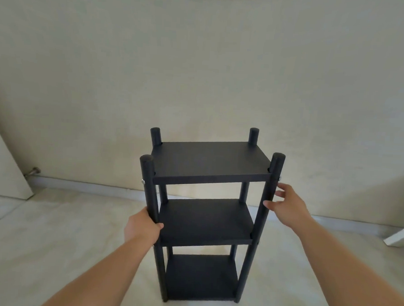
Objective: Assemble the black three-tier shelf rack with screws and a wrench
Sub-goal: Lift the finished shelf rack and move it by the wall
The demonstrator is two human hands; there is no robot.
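Black rack (205, 213) stands upright on floor (50, 250), three shelves fitted. Left hand (143, 227) wraps front left post (150, 192); right hand (287, 206), fingers loose, touches front right post (267, 203). Risk: one-sided push tips it, or slack screws (143, 182) let it wobble.

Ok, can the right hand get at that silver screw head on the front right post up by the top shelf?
Probably yes. The right hand is open beside the front right post, just below the screw head, with nothing between them. The left hand grips the front left post.
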